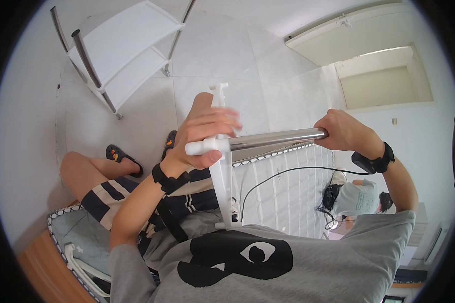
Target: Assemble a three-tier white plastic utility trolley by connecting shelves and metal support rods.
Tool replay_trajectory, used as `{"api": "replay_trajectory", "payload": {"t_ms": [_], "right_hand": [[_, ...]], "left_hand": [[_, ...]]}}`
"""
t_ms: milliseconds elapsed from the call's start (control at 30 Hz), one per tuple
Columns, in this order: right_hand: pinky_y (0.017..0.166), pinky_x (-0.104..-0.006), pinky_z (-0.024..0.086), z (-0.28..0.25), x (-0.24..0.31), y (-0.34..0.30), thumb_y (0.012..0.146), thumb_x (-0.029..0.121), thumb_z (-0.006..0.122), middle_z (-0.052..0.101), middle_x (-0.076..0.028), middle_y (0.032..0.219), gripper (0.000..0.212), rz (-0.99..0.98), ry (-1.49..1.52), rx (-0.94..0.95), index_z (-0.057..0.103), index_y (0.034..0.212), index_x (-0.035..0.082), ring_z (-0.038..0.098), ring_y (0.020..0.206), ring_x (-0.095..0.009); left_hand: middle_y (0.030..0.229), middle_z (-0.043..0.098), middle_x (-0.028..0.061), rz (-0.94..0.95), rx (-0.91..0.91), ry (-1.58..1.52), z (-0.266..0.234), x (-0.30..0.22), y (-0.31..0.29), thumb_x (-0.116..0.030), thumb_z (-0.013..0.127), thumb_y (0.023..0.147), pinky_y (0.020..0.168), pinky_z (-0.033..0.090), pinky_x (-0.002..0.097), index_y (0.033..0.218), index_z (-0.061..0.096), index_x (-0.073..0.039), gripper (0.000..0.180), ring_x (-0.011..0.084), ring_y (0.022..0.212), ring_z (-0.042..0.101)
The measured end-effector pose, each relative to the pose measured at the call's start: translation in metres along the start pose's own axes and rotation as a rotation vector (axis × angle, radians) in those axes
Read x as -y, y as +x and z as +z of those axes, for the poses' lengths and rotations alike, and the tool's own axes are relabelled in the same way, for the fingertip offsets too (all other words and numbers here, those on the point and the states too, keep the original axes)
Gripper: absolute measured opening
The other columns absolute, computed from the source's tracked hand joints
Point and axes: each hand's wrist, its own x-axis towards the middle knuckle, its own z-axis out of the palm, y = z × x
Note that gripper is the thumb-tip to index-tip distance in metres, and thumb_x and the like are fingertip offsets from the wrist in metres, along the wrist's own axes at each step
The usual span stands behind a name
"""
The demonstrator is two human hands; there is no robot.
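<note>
A white plastic shelf panel point(221, 184) with round corner sockets stands in front of my chest, seen nearly edge-on. My left hand point(199, 134) is closed around a socket on it, thumb below and fingers over the top; the fingertips are blurred. From that socket a shiny metal tube point(278, 138) extends to the right, roughly level. Its far end sits in the closed fingers of my right hand point(343, 130). How deep the tube sits in the socket is hidden by the plastic.
A partly built rack point(131, 45) with white shelves, metal posts and casters stands at far left. A quilted mattress point(283, 187) lies beside me. A black cable point(288, 169) runs to my right wrist. Another person point(356, 197) is at the right. An open door point(359, 30) stands beyond.
</note>
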Motion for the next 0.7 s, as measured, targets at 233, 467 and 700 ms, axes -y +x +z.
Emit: {"api": "replay_trajectory", "payload": {"t_ms": [233, 467, 700], "right_hand": [[0.046, -0.0358, 0.039, 0.027, -0.017, 0.01, 0.066, 0.001, 0.067, 0.051, -0.007, 0.052, 0.015, -0.218, -0.221, -0.493, 0.053, 0.062, 0.008, 0.052, 0.046, -0.027], [0.041, -0.0352, 0.029, 0.072, -0.013, 0.089, 0.075, -0.002, 0.067, 0.037, -0.006, 0.05, 0.041, -0.293, -0.398, -1.257, 0.033, 0.056, 0.009, 0.038, 0.04, -0.022], [0.044, -0.0283, 0.031, 0.151, 0.012, 0.139, 0.09, 0.023, 0.065, 0.038, -0.001, 0.056, 0.036, 0.407, 0.679, -1.086, 0.045, 0.067, 0.005, 0.034, 0.05, -0.009]], "left_hand": [[0.053, 0.044, 0.0097, -0.112, -0.064, -0.089, 0.006, -0.013, -0.002, -0.05, 0.038, 0.089, 0.053, 0.03, 0.0338, 0.055, 0.039, -0.003, 0.058, 0.0232, 0.047, 0.04], [0.058, 0.044, 0.0104, -0.183, -0.182, -0.144, -0.008, -0.021, -0.019, -0.046, 0.038, 0.091, 0.054, 0.033, 0.0336, 0.059, 0.043, -0.001, 0.055, 0.0243, 0.053, 0.042], [0.081, 0.058, 0.0148, -0.222, -0.273, -0.171, -0.022, -0.021, -0.045, -0.049, 0.041, 0.092, 0.078, 0.044, 0.0358, 0.076, 0.056, 0.002, 0.055, 0.0275, 0.082, 0.058]]}}
